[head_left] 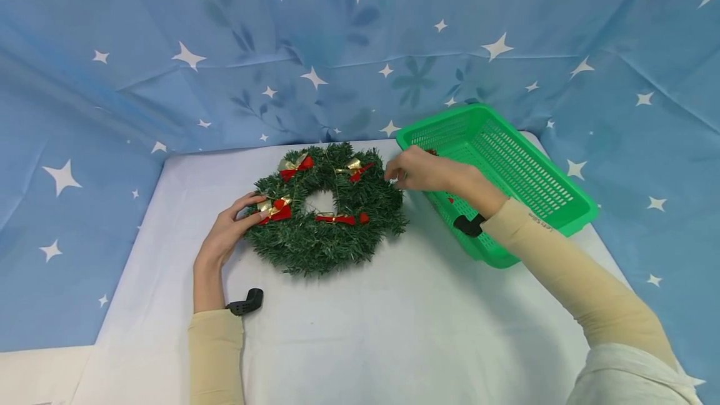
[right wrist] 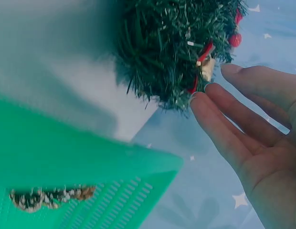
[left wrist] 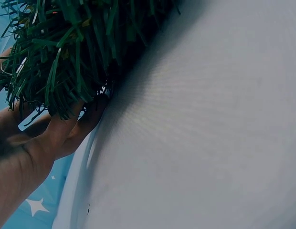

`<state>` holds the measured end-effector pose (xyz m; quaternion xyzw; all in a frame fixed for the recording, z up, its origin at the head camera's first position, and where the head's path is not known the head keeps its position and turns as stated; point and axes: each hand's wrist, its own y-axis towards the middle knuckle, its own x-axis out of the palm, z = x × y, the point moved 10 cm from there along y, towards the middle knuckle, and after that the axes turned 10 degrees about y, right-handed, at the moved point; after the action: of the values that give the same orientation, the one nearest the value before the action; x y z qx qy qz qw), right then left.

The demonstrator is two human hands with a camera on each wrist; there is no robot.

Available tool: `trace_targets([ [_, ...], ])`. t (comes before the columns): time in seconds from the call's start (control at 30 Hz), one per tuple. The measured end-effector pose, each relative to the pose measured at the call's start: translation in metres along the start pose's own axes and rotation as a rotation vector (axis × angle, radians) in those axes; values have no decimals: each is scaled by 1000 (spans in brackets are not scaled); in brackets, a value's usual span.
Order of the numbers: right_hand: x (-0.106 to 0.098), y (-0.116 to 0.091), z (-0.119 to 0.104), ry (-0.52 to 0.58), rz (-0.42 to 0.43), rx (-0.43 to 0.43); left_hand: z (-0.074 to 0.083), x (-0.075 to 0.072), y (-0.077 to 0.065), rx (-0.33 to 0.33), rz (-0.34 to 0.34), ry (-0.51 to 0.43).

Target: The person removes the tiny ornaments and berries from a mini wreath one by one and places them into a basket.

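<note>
A round green Christmas wreath (head_left: 332, 252) lies on the white-covered table, trimmed with several red and gold bows and small red balls. My left hand (head_left: 224, 235) grips its left edge beside a red and gold bow (head_left: 274, 210). In the left wrist view, the fingers (left wrist: 67, 129) curl round the outer needles. Over the wreath's right edge hovers my right hand (head_left: 422, 169), nothing held in it. The right wrist view has its fingers (right wrist: 219, 124) apart and gently bent, fingertips close to a gold and red bow (right wrist: 205, 69) on the wreath.
A green plastic basket (head_left: 579, 214) stands to the right, partly under my right forearm. Pine cones with whitish tips (right wrist: 52, 196) lie inside it, and a small red piece (head_left: 450, 200) shows there too. A blue star-patterned cloth (head_left: 360, 36) hangs behind the table (head_left: 360, 336).
</note>
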<state>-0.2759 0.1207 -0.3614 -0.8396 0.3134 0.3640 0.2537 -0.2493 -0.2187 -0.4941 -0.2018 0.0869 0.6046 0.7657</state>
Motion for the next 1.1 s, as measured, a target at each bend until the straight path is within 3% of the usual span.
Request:
trace_targets([
  [1.1,52,32,-18,44,-98,-67,1,-2,0,8,6,-13],
])
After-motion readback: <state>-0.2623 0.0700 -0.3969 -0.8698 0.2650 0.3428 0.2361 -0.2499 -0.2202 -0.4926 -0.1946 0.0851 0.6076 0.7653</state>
